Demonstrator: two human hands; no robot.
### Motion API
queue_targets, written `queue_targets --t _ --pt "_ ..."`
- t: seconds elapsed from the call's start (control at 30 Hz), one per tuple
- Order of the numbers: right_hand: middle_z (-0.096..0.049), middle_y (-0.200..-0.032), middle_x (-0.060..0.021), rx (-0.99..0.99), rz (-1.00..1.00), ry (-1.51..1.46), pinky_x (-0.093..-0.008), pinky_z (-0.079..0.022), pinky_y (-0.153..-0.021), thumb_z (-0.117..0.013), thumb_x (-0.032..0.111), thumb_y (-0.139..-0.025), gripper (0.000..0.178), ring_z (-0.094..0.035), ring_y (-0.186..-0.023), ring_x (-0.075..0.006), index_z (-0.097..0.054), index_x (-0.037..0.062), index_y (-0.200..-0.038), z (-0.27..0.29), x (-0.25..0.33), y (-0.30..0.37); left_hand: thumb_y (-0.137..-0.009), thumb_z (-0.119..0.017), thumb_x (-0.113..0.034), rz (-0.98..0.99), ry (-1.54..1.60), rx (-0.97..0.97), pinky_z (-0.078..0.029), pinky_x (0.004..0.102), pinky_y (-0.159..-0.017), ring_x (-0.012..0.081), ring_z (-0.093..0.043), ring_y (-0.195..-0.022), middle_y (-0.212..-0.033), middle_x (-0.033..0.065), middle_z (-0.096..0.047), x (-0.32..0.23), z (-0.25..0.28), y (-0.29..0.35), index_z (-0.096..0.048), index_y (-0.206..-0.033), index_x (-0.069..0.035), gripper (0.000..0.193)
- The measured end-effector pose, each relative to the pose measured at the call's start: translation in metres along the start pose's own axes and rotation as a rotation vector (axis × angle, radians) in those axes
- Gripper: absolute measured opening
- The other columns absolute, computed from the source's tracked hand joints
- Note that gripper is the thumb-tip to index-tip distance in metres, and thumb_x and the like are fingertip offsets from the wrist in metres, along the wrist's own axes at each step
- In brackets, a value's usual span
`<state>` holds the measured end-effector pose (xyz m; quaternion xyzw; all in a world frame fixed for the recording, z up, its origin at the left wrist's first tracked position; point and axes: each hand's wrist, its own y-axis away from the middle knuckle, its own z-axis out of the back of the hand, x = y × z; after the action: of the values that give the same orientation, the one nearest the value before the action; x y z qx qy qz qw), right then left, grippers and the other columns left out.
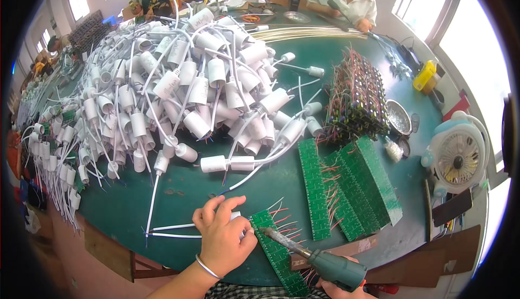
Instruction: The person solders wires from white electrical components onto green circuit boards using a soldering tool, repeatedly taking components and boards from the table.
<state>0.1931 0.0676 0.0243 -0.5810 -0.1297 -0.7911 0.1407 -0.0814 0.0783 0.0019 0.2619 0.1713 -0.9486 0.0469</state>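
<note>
My left hand (pixel 225 239), wearing a bracelet, is closed around a white cylindrical cable housing (pixel 235 215) at the left edge of a green circuit board strip (pixel 279 258). The fingers partly hide the housing, and white cables (pixel 173 226) run from it to the left. My right hand (pixel 338 292), at the lower edge, grips a soldering iron (pixel 336 269) with a teal handle. Its metal tip points up and left, over the strip's upper end close to my left fingertips. Thin red and white wires stick out along the strip's right side.
A big heap of white cabled housings (pixel 179 82) covers the left side. More green boards (pixel 346 191) lie right of centre, before a stack of wired boards (pixel 357 96). A fan (pixel 459 155) and phone (pixel 452 208) stand at right. Two people (pixel 346 1) work across the table.
</note>
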Motion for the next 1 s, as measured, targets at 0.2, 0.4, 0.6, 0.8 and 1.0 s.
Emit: queue_targets --t 0.2,0.4,0.6,0.8,1.0 --pt "-0.058 -0.116 -0.0175 0.053 -0.010 -0.005 -0.0368 -0.043 -0.093 -0.070 0.005 -0.076 0.058 -0.057 -0.106 -0.0237 -0.042 -0.0057 -0.126 0.000 -0.005 0.001 -0.062 -0.067 -0.013 0.006 0.014 0.016 -0.021 0.0486 -0.096 0.0355 -0.037 -0.117 -0.121 0.0064 -0.055 0.000 0.001 -0.001 -0.058 -0.063 -0.012 0.009" --pt "-0.057 -0.117 -0.0174 0.056 -0.063 -0.069 -0.0374 -0.044 -0.092 -0.070 0.006 -0.077 0.058 -0.057 -0.106 -0.0229 -0.042 -0.0051 -0.126 -0.003 -0.005 0.002 -0.062 -0.067 -0.013 0.002 0.018 0.017 -0.021 0.0486 -0.096 0.0352 -0.037 -0.117 -0.121 0.0061 -0.055 0.000 0.001 -0.001 -0.058 -0.063 -0.013 0.009" --pt "-0.059 -0.115 -0.0178 0.050 -0.010 -0.015 -0.0374 -0.044 -0.090 -0.071 0.007 -0.077 0.054 -0.058 -0.103 -0.0242 -0.046 -0.0040 -0.124 -0.002 -0.007 0.000 -0.062 -0.067 -0.013 0.006 0.006 0.015 -0.021 0.0486 -0.096 0.0351 -0.037 -0.117 -0.120 0.0058 -0.055 0.000 0.000 -0.001 -0.058 -0.063 -0.013 0.008" --pt "-0.060 -0.112 -0.0169 -0.018 0.078 0.073 -0.0368 -0.046 -0.084 -0.070 0.006 -0.077 0.038 -0.060 -0.098 -0.0264 -0.058 -0.0019 -0.112 0.001 0.004 -0.006 -0.062 -0.066 -0.013 0.012 -0.001 0.021 -0.021 0.0483 -0.096 0.0350 -0.037 -0.117 -0.119 0.0055 -0.055 -0.001 0.000 -0.002 -0.058 -0.063 -0.013 0.008" --pt "-0.060 -0.109 -0.0153 -0.002 -0.014 -0.038 -0.0358 -0.046 -0.084 -0.070 0.004 -0.077 0.039 -0.060 -0.095 -0.0242 -0.056 -0.0029 -0.113 -0.002 0.001 -0.002 -0.062 -0.066 -0.014 0.028 -0.001 0.031 -0.021 0.0478 -0.096 0.0348 -0.037 -0.116 -0.118 0.0049 -0.055 -0.003 0.001 -0.002 -0.058 -0.062 -0.013 0.008"
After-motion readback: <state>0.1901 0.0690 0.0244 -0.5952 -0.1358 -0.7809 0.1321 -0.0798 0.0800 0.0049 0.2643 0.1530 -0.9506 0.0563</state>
